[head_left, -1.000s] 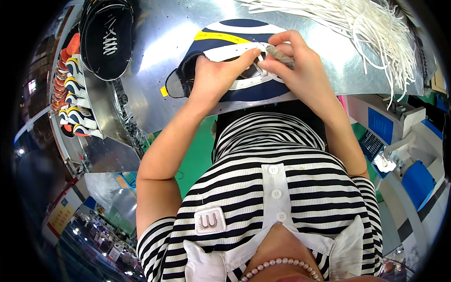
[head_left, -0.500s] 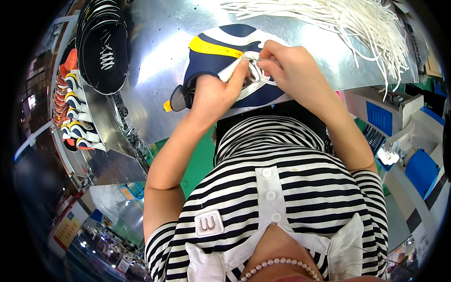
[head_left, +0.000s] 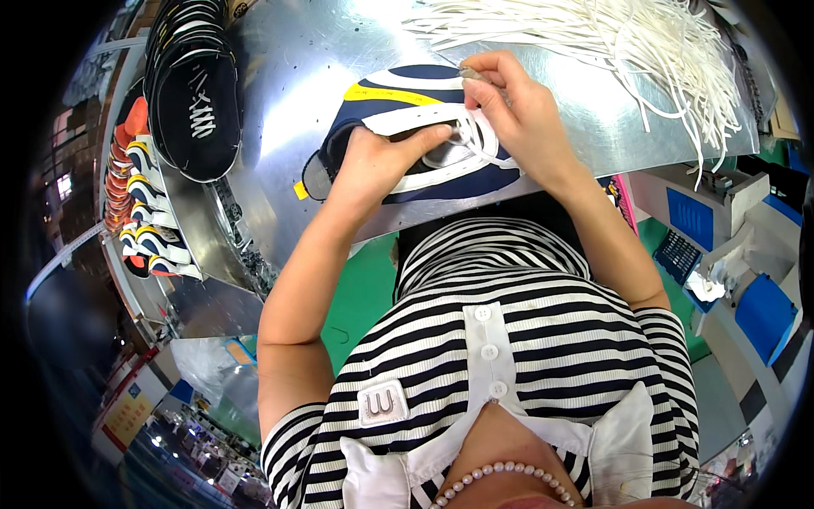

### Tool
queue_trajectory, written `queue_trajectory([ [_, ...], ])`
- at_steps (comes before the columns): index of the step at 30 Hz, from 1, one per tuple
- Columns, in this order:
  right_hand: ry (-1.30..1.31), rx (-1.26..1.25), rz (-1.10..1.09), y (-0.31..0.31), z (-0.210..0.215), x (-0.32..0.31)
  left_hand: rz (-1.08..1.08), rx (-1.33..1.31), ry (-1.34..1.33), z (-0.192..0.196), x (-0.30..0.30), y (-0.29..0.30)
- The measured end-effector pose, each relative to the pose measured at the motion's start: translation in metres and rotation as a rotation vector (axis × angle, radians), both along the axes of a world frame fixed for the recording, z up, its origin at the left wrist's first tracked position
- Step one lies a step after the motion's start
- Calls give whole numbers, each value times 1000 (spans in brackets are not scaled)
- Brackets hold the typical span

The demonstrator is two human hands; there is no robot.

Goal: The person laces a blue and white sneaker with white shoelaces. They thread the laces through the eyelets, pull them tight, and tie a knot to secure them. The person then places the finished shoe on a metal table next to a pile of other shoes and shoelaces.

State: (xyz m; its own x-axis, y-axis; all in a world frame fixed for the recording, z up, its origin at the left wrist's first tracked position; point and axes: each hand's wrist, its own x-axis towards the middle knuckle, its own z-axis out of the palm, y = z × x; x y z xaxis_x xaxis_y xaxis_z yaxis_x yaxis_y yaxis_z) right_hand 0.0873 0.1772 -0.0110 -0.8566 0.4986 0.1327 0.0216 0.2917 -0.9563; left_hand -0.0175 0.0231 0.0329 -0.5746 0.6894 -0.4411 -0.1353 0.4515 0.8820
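Tabletop (head_left: 280,110) bearing a navy shoe upper (head_left: 407,119)

Shiny metal, the tabletop carries a tangled bundle of thin white laces (head_left: 593,34) at its far right, cropped above. Near the tabletop's front edge lies the curved upper: navy and white panels, yellow stripe (head_left: 392,95), pale eyelet strip (head_left: 386,123), yellow heel tab (head_left: 300,190). The left hand (head_left: 375,165) reaches into it, thumb extended; the fingers are hidden, so whether they grip cannot be told. A white lace (head_left: 492,158) loops across the upper, its end indistinct. The right hand (head_left: 524,114) pinches a greyish piece (head_left: 470,75), too small to identify.
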Motion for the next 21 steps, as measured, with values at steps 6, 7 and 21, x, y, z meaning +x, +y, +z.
queue_trajectory([
  [6, -82, 264, -27, -8, -4, -8, 8, -56, -3, -5, -5, 8],
  [7, -153, 301, -37, -8, 0, -10, -71, -92, 29, -8, -8, 4],
  [21, -180, 328, -42, -7, -7, -15, -25, -63, 121, -15, -13, 10],
])
